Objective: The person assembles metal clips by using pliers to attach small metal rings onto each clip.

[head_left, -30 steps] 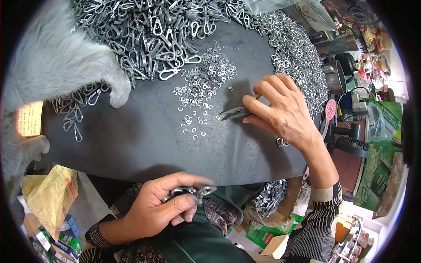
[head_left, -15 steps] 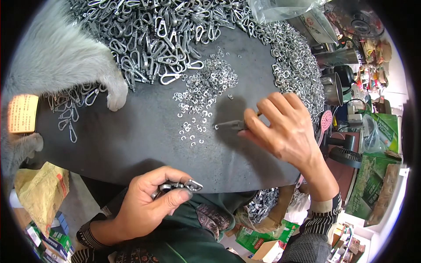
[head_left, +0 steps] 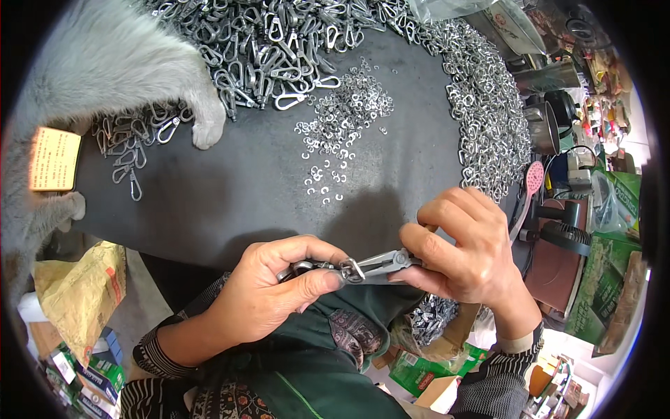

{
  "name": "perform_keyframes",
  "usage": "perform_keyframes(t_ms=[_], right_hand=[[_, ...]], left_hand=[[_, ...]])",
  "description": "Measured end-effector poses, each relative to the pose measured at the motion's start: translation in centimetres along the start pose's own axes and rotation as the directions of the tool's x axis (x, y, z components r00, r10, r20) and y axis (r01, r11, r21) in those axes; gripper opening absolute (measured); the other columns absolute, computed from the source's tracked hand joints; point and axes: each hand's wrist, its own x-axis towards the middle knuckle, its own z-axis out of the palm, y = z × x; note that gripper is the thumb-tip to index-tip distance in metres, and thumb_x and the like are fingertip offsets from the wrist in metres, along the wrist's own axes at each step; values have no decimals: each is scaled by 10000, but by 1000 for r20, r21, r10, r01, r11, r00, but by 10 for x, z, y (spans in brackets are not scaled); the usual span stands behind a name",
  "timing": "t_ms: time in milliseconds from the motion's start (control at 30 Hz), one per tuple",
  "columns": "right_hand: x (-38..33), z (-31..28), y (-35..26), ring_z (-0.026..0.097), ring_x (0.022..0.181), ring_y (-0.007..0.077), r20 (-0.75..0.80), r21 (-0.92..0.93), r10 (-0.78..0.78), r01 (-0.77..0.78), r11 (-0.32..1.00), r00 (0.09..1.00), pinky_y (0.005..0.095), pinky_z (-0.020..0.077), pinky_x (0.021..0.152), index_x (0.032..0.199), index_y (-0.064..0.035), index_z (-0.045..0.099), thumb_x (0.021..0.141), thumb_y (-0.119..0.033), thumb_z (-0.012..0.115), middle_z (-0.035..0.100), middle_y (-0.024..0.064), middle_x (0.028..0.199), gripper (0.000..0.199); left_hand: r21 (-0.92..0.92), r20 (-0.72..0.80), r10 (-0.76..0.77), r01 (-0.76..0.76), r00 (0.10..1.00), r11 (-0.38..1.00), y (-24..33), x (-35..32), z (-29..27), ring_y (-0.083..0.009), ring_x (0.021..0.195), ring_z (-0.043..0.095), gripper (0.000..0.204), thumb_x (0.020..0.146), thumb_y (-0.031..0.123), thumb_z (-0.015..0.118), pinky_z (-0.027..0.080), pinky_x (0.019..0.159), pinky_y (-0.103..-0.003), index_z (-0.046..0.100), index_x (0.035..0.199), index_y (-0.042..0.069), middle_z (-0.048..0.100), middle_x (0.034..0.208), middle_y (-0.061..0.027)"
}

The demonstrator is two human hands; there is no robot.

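Observation:
My left hand (head_left: pixel 283 286) pinches a metal snap hook (head_left: pixel 307 266) with a small ring part (head_left: pixel 353 271) sticking out past the thumb and fingertip. My right hand (head_left: pixel 467 255) grips needle-nose pliers (head_left: pixel 394 262), whose jaws touch that ring part in front of my body. Whether a small C-ring sits in the jaw tips is hidden. Beyond my hands, a loose scatter of small open C-rings (head_left: pixel 349 115) lies on the dark tabletop (head_left: pixel 258 185). Farther off is a big heap of snap hooks (head_left: pixel 269 45), and a band of metal ring parts (head_left: pixel 485 115) curves along the right.
A grey cat (head_left: pixel 132 70) stands at the left, one paw on the table by the hooks. Near it is a yellow box (head_left: pixel 54 159). A pink paddle-shaped thing (head_left: pixel 534 178) and a small black fan (head_left: pixel 565 237) are at the right. An opened bag of metal parts (head_left: pixel 433 320) sits below the table edge.
My right hand has brought the pliers from the C-rings down to the snap hook in my left hand. The left hand has moved slightly right and up in the view.

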Motion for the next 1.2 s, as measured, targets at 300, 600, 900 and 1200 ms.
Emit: perform_keyframes(t_ms=[300, 600, 900, 1200], right_hand=[[-30, 10, -35, 493, 631, 166, -90, -64, 50, -56, 996, 995, 306, 352, 539, 866, -79, 629, 750, -327, 764, 507, 15, 744, 306], [-110, 45, -5, 618, 733, 350, -341, -6, 664, -708, 706, 665, 414, 501, 662, 936, 1, 648, 726, -27, 765, 621, 154, 821, 242], [-93, 48, 28, 646, 789, 365, -301, -93, 844, -894, 437, 444, 437, 484, 708, 961, -21, 669, 824, -111, 707, 661, 168, 845, 169], [-55, 46, -27, 593, 726, 144, -31, 530, 785, -656, 537, 618, 304, 453, 635, 927, -4, 645, 847, -47, 719, 623, 62, 789, 117]], left_hand=[[345, 61, 103, -118, 993, 931, -2, -12, 2, -18, 708, 486, 91, 877, 37, 661, 398, 623, -198, 670, 962, 7, 594, 835, 33], [-177, -252, -310, 271, 917, 946, -83, -31, -33, -77, 650, 487, 183, 992, 80, 524, 354, 536, -204, 593, 1128, -20, 634, 916, -66], [-154, -359, -215, 170, 908, 973, -94, -42, -65, -84, 640, 520, 121, 977, 72, 534, 358, 516, -196, 612, 1058, 25, 658, 916, -90], [13, -1, -70, 70, 998, 997, -30, -38, -10, -72, 710, 551, 298, 1004, 36, 460, 416, 550, -180, 552, 1281, -27, 634, 1029, -132]])
